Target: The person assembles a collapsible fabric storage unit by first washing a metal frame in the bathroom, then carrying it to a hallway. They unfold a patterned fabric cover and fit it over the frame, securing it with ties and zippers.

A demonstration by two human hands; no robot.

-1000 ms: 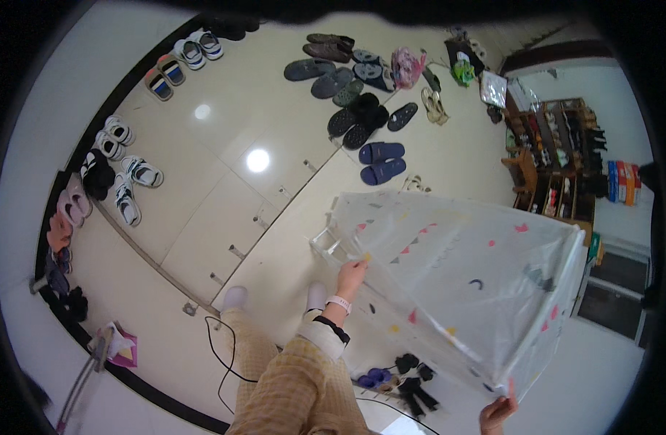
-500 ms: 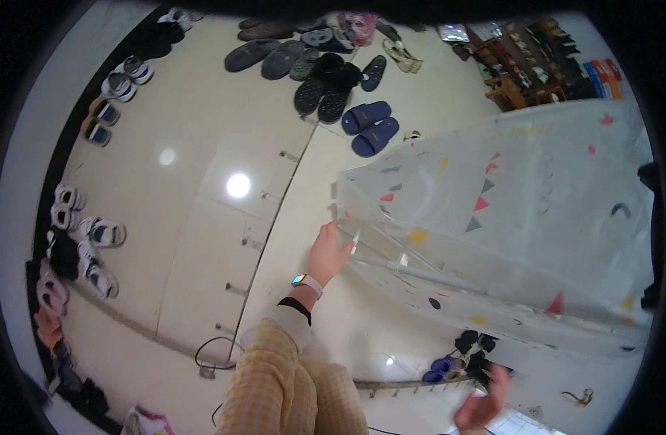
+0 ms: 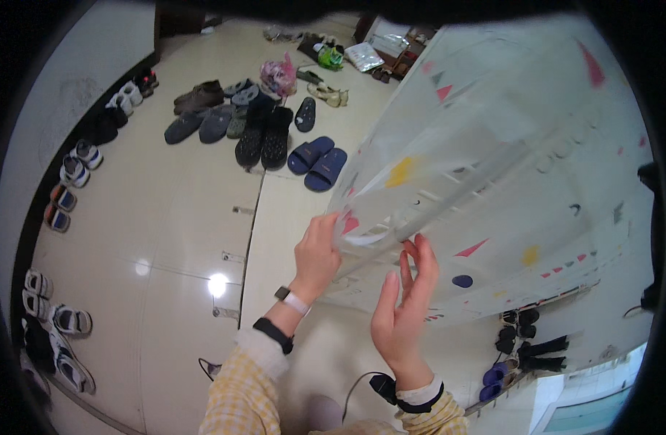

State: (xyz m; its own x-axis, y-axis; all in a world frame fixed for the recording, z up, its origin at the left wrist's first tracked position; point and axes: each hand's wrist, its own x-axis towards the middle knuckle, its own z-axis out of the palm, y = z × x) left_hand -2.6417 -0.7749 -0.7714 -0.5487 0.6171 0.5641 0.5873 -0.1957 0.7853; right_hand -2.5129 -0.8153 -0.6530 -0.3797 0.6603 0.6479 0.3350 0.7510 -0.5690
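Left hand grips the lower edge of a large translucent plastic sheet printed with small coloured shapes, held up over the floor. Right hand open, fingers spread, fingertips touching the sheet's edge just beside the left. Blue slippers and dark shoes lie on the floor beyond.

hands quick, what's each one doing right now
Left hand: shut on the edge of the clear plastic sheet with coloured shapes.
Right hand: open, fingers spread, tips touching the sheet's lower edge.
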